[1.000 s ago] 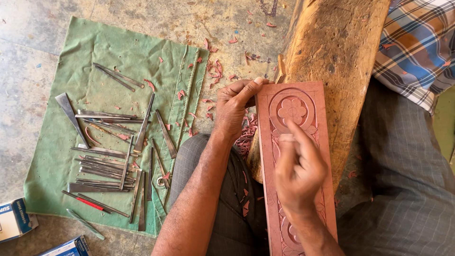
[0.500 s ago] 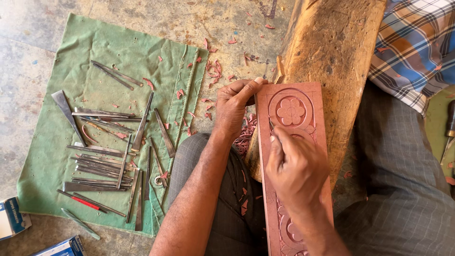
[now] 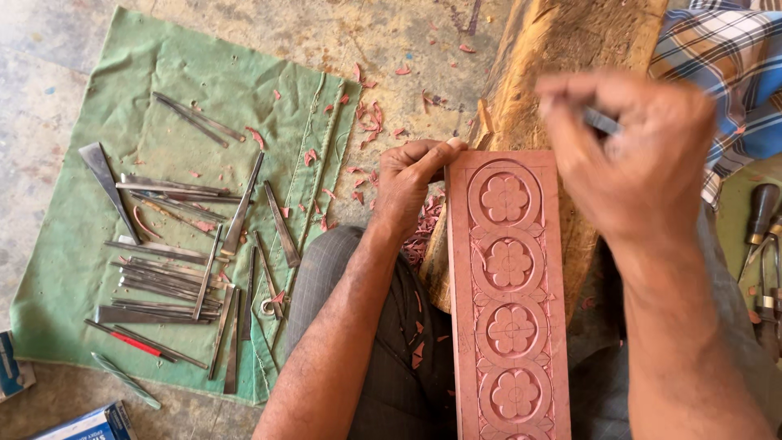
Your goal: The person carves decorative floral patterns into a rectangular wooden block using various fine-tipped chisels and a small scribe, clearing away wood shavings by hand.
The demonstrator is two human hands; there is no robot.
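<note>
- Resting against the log (image 3: 562, 49), the carved red panel (image 3: 509, 301) slopes toward your lap, its flowers facing you.
- Your left hand (image 3: 411, 183) clamps its top left corner, steadying it.
- Your right hand (image 3: 631, 151), raised above it, pinches a thin metal tool (image 3: 601, 122).

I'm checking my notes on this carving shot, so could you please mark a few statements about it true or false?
1. The left hand grips the carved panel at its top corner. True.
2. The right hand is empty. False: it holds a thin metal tool, raised above the panel.
3. The chisels lie on a green cloth. True.
4. The panel shows carved stars. False: flowers in rings.
5. Shavings lie on the floor. True.
</note>
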